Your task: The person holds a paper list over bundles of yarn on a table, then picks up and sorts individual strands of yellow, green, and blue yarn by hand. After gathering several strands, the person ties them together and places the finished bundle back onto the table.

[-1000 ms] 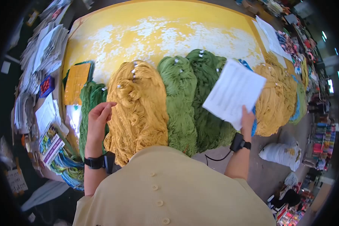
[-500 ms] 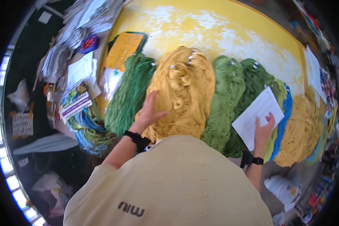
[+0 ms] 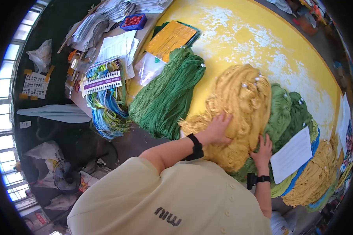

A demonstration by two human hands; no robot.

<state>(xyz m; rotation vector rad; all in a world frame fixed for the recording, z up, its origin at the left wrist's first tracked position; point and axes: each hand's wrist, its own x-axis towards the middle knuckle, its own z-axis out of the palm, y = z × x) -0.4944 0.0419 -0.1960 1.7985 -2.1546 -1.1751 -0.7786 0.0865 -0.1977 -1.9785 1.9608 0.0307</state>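
Note:
A thick hank of golden-yellow thread (image 3: 243,94) lies on the yellow table, its loose ends toward my body. My left hand (image 3: 219,130) rests on its left side, fingers spread. At its lower right edge is my right hand (image 3: 262,152), fingers apart, touching the side where it meets the green hanks. To the right lie a mid-green hank (image 3: 277,105) and a darker green hank (image 3: 299,113). A white sheet with writing (image 3: 292,154) lies over the hanks to the right of my right hand. Farther left sits a dark green hank (image 3: 170,94).
The yellow table (image 3: 239,35) has worn white patches. At left are a thread sample card (image 3: 106,83) with multicoloured skeins, papers (image 3: 115,47), a blue basket of red fruit (image 3: 133,22) and an orange-yellow packet (image 3: 171,37). More golden thread (image 3: 315,172) hangs at right.
My view has turned. The golden hank has shifted right against the green hanks, leaving a gap beside the dark green one. Both hands are now on it, and the sheet is out of my right hand.

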